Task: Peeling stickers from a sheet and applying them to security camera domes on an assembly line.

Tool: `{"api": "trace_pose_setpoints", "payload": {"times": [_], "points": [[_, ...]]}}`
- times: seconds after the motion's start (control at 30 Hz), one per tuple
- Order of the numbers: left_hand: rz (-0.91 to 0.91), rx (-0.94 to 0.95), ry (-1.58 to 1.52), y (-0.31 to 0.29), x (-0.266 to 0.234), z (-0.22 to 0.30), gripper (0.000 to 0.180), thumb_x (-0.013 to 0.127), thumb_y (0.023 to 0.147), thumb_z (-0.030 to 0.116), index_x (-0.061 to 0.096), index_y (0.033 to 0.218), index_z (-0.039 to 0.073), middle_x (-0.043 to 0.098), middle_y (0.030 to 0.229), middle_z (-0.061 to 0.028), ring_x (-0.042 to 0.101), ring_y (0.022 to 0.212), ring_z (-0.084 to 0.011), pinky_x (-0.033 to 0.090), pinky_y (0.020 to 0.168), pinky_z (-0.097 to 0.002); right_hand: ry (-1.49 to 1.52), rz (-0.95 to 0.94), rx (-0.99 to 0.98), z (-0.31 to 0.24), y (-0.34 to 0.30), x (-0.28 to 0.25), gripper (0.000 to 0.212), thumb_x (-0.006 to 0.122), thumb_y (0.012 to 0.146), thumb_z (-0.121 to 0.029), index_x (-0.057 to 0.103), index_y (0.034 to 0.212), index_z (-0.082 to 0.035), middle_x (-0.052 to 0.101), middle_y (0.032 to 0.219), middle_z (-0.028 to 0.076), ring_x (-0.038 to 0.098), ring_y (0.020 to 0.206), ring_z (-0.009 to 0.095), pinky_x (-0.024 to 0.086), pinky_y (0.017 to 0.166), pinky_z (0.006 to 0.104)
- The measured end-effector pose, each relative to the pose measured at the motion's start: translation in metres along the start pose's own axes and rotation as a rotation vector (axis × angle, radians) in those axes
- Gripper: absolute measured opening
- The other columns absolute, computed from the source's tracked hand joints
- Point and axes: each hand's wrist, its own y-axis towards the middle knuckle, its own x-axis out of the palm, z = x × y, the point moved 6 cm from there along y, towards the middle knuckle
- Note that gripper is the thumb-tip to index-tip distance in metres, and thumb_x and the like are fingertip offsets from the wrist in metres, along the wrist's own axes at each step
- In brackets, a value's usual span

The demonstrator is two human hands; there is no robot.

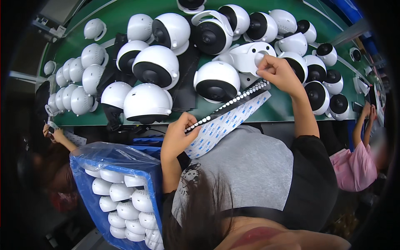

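Observation:
My left hand is closed on the lower left end of a sheet of adhesive pads. The sheet has white backing with blue print, and a black folded edge carries a row of small white round dots. My right hand is pinched just above the sheet's upper right end; what lies between its fingertips is too small to make out. Right beside those fingertips is a white camera base with a round opening and dark spots. A white dome camera with a black front sits just beyond the sheet.
Several white dome cameras crowd the green table. More white housings stand at the left. A blue crate lined with clear plastic holds stacked white shells near my left arm. Other people's hands show at both sides.

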Motion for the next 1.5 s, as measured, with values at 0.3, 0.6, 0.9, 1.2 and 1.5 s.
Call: {"api": "trace_pose_setpoints", "payload": {"times": [0.3, 0.6, 0.9, 1.2, 1.5], "points": [[0.026, -0.019, 0.073, -0.004, 0.003, -0.015, 0.020, 0.063, 0.075, 0.010, 0.052, 0.091, 0.002, 0.060, 0.076, -0.0132, 0.059, 0.068, -0.0267, 0.045, 0.063, -0.0303, 0.045, -0.023, 0.189, 0.001, -0.001, 0.002, 0.018, 0.062, 0.071, 0.000, 0.052, 0.085, -0.004, 0.053, 0.077, 0.000, 0.042, 0.041, 0.004, 0.031, 0.039, 0.0186], [0.157, 0.234, 0.136, -0.006, 0.011, -0.025, 0.022, 0.059, 0.070, 0.007, 0.053, 0.090, -0.001, 0.059, 0.082, -0.0166, 0.059, 0.073, -0.0311, 0.046, 0.066, -0.0350, -0.589, 0.294, -0.129, -0.042, 0.017, -0.002, 0.034, 0.062, 0.080, -0.025, 0.052, 0.100, 0.000, 0.050, 0.102, 0.017, 0.046, 0.100, 0.031, 0.037, 0.083, 0.0366], [0.155, 0.164, 0.123, -0.003, 0.017, -0.037, 0.033, 0.067, 0.072, 0.028, 0.057, 0.094, 0.007, 0.062, 0.079, -0.0172, 0.061, 0.070, -0.0330, 0.047, 0.061, -0.0364, -0.336, -0.162, 0.238, -0.001, 0.012, 0.015, 0.046, 0.052, 0.087, -0.035, 0.061, 0.071, 0.007, 0.063, 0.065, 0.014, 0.060, 0.063, 0.018, 0.044, 0.059, 0.0299], [0.274, 0.291, 0.156, -0.004, 0.012, -0.048, 0.025, 0.063, 0.077, 0.034, 0.064, 0.087, 0.011, 0.062, 0.066, -0.0140, 0.060, 0.059, -0.0308, 0.046, 0.056, -0.0364, -0.364, 0.023, 0.131, -0.040, 0.023, -0.082, 0.035, 0.045, 0.091, -0.028, 0.057, 0.108, 0.000, 0.059, 0.100, 0.010, 0.054, 0.089, 0.019, 0.041, 0.078, 0.0297], [0.339, 0.249, 0.126, -0.014, 0.001, -0.060, 0.022, 0.066, 0.076, 0.023, 0.066, 0.087, 0.004, 0.065, 0.075, -0.0125, 0.062, 0.063, -0.0263, 0.048, 0.058, -0.0300, -0.273, -0.268, -0.372, -0.114, 0.192, 0.037, 0.058, 0.047, 0.089, -0.032, 0.033, 0.133, 0.003, 0.035, 0.137, 0.016, 0.029, 0.128, 0.023, 0.018, 0.105, 0.0280]]}}
